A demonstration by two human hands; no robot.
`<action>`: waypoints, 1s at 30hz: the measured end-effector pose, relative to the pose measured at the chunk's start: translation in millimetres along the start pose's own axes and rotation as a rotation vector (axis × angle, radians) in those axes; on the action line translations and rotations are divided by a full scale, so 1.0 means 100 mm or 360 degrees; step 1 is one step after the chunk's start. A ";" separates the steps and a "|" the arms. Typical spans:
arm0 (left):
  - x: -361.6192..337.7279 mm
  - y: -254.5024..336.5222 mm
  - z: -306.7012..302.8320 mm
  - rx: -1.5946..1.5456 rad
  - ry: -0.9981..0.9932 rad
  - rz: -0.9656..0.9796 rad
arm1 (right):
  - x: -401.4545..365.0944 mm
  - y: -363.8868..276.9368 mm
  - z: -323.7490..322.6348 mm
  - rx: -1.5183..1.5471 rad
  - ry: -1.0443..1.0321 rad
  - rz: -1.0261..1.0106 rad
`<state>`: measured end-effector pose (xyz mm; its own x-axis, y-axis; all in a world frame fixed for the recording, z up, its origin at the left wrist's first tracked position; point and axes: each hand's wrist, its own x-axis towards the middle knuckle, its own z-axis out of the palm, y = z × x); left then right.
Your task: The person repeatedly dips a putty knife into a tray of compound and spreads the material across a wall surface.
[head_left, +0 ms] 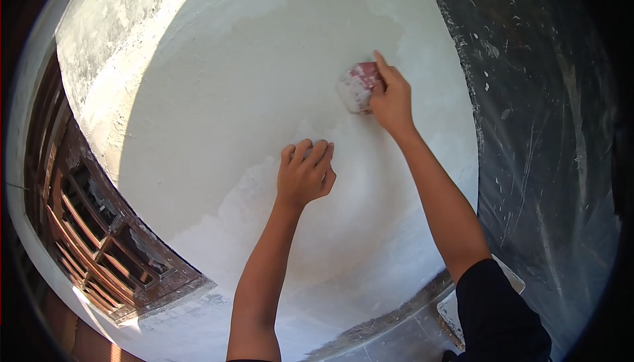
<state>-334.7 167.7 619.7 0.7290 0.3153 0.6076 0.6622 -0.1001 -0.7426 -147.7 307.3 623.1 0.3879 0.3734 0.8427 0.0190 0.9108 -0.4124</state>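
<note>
A pale plastered wall [198,98] fills the middle of the view, with a darker, damp-looking patch across its upper part. My right hand [394,98] grips a red block smeared with white [360,88], which lies against the wall right of centre; the index finger points up past its edge. Lower and to the left, my left hand [306,172] is against the wall with its fingers curled. Whatever may be under those fingers is hidden by the hand.
A brown wooden window frame with slats [112,250] is at the left. Dark, white-spotted sheeting [528,131] hangs along the right. At the lower right, a whitish tray-like object [450,314] rests on the grey tiled floor [403,342], partly behind my right sleeve.
</note>
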 end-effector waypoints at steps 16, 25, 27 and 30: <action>0.02 -0.02 0.04 -0.0111 -0.0017 0.0026 | -0.14 -0.10 -0.26 0.0082 0.0232 0.0088; 0.01 -0.02 0.01 -0.0167 -0.0039 0.0013 | -0.12 -0.05 -0.18 0.0040 0.0022 0.0053; 0.02 -0.02 0.03 -0.0128 -0.0058 0.0011 | -0.17 -0.15 -0.25 0.0123 -0.0035 -0.0023; 0.03 -0.01 0.02 -0.0150 -0.0062 0.0009 | -0.29 -0.33 -0.02 0.0324 -0.0483 -0.0250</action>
<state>-333.2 170.3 622.0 0.7268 0.3506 0.5907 0.6728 -0.1900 -0.7150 -157.2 266.6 611.6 0.1039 0.2343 0.9666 -0.1383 0.9658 -0.2193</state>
